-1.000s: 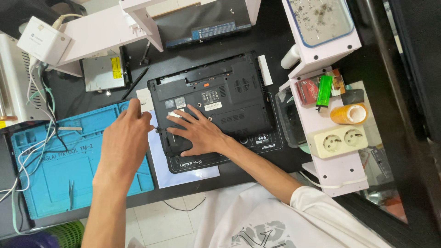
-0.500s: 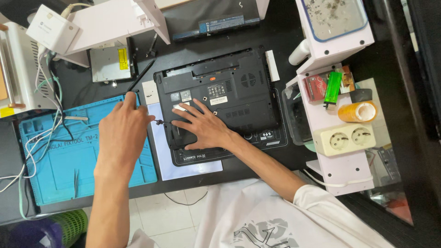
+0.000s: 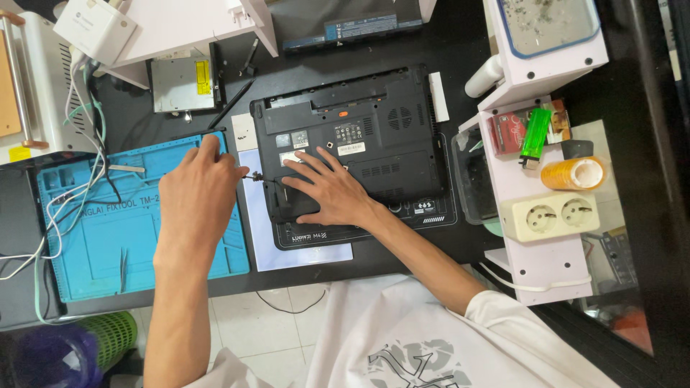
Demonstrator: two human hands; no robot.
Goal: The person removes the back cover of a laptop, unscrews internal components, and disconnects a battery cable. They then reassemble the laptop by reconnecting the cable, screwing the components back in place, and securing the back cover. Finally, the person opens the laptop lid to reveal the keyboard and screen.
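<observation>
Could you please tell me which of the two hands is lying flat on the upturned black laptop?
The right hand, fingers spread flat on the black laptop's underside. The left hand instead grips a thin black tool at the laptop's edge.

Laptop (image 3: pixel 352 136) is laid bottom-up at desk centre, on a mat (image 3: pixel 374 228) whose edge shows at its near side. A sheet (image 3: pixel 302 253) is tucked under the laptop's left-near corner. Right hand (image 3: pixel 330 190) is pressed flat on the laptop's near-left part; left hand (image 3: pixel 198 197) is held just left of the laptop, over the right edge of the work mat (image 3: pixel 93 244). An optical drive (image 3: pixel 180 85) is placed behind that mat. Right of the laptop a shelf unit (image 3: pixel 535 259) is stood, with a double socket (image 3: pixel 550 215), tape roll (image 3: pixel 575 172) and lighter (image 3: pixel 535 136) on it. A battery pack (image 3: pixel 352 29) is laid behind the laptop.
</observation>
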